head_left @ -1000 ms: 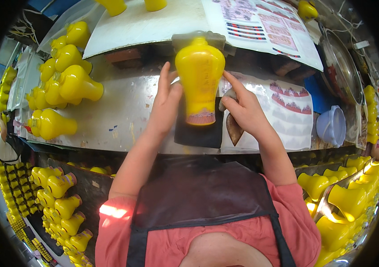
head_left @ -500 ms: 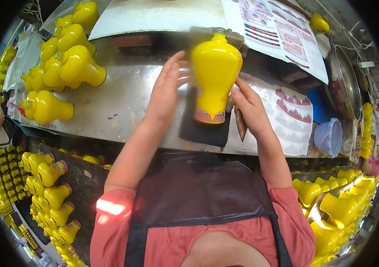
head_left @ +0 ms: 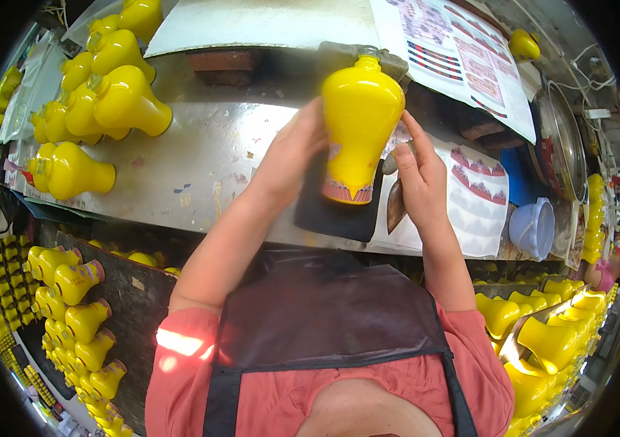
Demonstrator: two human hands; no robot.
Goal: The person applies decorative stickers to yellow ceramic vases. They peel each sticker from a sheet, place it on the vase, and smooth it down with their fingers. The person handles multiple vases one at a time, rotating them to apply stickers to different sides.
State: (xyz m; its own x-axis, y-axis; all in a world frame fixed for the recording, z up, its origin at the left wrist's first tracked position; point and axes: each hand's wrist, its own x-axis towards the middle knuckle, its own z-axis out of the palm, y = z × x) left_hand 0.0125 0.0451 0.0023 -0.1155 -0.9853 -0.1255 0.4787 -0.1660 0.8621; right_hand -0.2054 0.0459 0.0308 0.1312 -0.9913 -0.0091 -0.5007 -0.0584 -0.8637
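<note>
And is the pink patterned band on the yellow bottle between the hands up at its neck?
No, the pink patterned band sits at the yellow bottle's base, the end opposite its neck.

Left fingers [head_left: 311,122], earlier apart from the yellow vase [head_left: 359,124], now at its left edge.

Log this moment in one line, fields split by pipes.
left hand: at left of yellow vase | right hand: at its right | vase: neck far, patterned base near | black pad: below vase
</note>
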